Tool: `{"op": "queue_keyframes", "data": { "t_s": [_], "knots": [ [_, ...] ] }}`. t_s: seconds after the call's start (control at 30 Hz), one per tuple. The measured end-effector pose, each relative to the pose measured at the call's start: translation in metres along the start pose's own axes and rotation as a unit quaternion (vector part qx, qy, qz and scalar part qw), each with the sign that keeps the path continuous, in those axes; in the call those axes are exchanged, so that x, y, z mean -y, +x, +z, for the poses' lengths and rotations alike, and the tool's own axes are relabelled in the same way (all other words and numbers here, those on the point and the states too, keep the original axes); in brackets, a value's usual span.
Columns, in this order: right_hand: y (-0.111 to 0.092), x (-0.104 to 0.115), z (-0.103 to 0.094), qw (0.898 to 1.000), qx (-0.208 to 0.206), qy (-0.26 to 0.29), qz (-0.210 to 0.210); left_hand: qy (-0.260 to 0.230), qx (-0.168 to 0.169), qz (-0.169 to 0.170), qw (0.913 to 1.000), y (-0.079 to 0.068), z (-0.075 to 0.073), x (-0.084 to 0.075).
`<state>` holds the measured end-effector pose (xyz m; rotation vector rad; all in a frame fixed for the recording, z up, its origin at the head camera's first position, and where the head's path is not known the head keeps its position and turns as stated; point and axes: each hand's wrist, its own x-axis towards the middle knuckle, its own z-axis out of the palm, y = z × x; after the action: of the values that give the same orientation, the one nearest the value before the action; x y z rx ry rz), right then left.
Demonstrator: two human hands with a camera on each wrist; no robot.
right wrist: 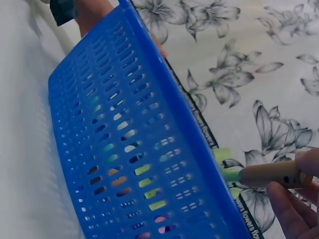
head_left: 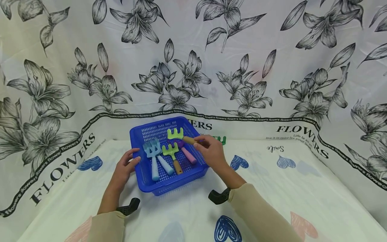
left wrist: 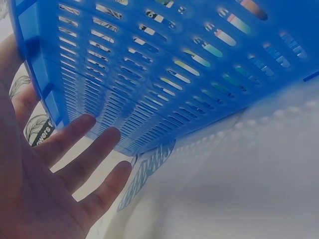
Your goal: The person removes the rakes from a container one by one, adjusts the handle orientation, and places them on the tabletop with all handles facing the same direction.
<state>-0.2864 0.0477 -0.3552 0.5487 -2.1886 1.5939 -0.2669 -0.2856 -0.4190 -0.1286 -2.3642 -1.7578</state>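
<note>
Flowered cloth, behind basket. Rake: above basket, pinched by right hand; left hand at basket's left rim, fingers apart. Apparent step: handling rake; next move calls for rim clearance.

"What sort of place is this we're standing in?"

"Home or studio, I can't tell. It's a draped nook: white fabric printed with black-lined lilies walls three sides."

"And below it?"

"A cream-white cloth with blue and pink hearts lies spread flat, more like household linen than workshop covering."
</note>
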Motion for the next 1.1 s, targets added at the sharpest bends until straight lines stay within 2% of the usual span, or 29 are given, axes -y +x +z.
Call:
{"op": "queue_keyframes", "data": {
  "t_s": [0.27, 0.47, 0.57, 0.77, 1.1],
  "knots": [
    [-0.001, 0.0, -0.028, 0.997, -0.031, 0.058, -0.037, -0.004, 0.002, -0.006, 1.0, -0.002, 0.0, 0.001],
    [-0.003, -0.008, -0.046, 0.993, -0.058, 0.1, -0.031, 0.0, 0.003, -0.008, 1.0, -0.001, 0.0, 0.0],
    [-0.007, -0.01, -0.053, 0.993, -0.076, 0.09, -0.017, 0.002, 0.001, -0.006, 1.0, 0.001, 0.0, 0.0],
    [-0.015, -0.021, -0.064, 0.992, -0.118, 0.033, 0.017, 0.0, 0.003, -0.006, 1.0, 0.003, 0.001, 0.0],
    [-0.025, -0.048, -0.082, 0.984, -0.147, -0.043, 0.087, 0.0, 0.005, -0.013, 0.9999, 0.002, -0.001, 0.002]
  ]
}}
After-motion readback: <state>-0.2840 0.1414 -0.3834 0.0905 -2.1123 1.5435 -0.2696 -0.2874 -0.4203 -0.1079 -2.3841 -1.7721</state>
